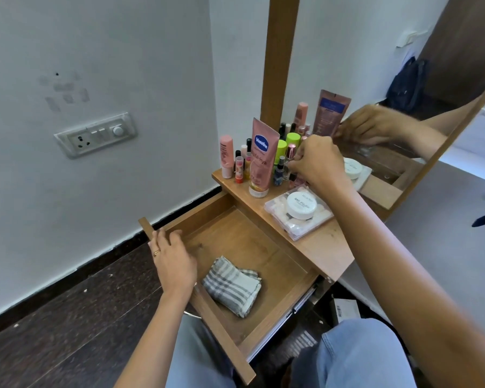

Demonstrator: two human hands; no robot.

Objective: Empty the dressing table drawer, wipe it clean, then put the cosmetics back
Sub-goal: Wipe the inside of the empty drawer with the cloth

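The wooden drawer (266,247) is pulled out, and only a folded grey-and-white checked cloth (233,285) lies inside it. My left hand (171,257) rests on the drawer's front edge, fingers hooked over it. On the tabletop (325,245) stand the cosmetics: a pink Vaseline tube (261,158), a pink bottle (226,156), lip balm sticks (239,169), green-capped bottles (287,142) and small nail polish bottles (279,172). My right hand (318,162) reaches among these, fingertips pinched on a small bottle that is mostly hidden.
A clear packet of cotton pads (300,217) with a white nail-polish-remover jar (301,205) on top lies near the table's front. A wood-framed mirror (389,135) rises behind. A switch panel (95,134) is on the left wall. Dark floor lies below; my knees are under the drawer.
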